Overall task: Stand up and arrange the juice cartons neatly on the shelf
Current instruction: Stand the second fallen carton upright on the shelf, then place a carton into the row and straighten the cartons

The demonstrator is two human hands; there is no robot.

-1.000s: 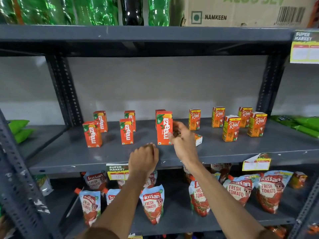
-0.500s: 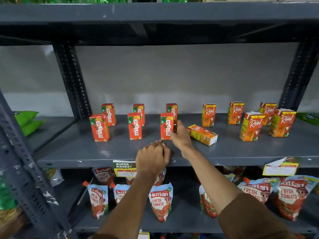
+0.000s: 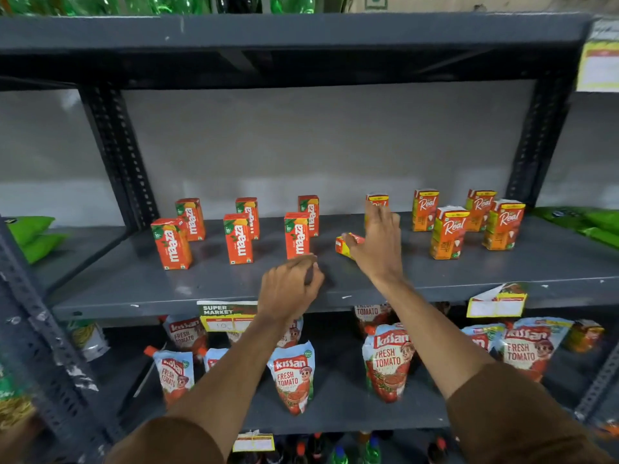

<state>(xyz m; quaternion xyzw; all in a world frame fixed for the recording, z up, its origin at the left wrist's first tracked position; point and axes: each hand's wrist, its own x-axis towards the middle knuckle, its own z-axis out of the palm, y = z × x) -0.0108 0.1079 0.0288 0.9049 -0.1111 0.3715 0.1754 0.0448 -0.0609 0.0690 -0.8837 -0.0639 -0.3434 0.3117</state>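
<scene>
While the left hand [image 3: 289,289] is resting curled and empty at the shelf [image 3: 502,276] edge, the nearer right hand [image 3: 376,244] is hovering open over the toppled carton [image 3: 345,244], lying crosswise beneath its palm.

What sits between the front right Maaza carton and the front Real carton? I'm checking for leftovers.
In the head view: a toppled carton under the open right hand.

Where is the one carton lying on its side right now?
In the head view, the fallen carton lies on the middle shelf, right of centre, under the open right hand, between the front Maaza carton and the Real cartons.
</scene>
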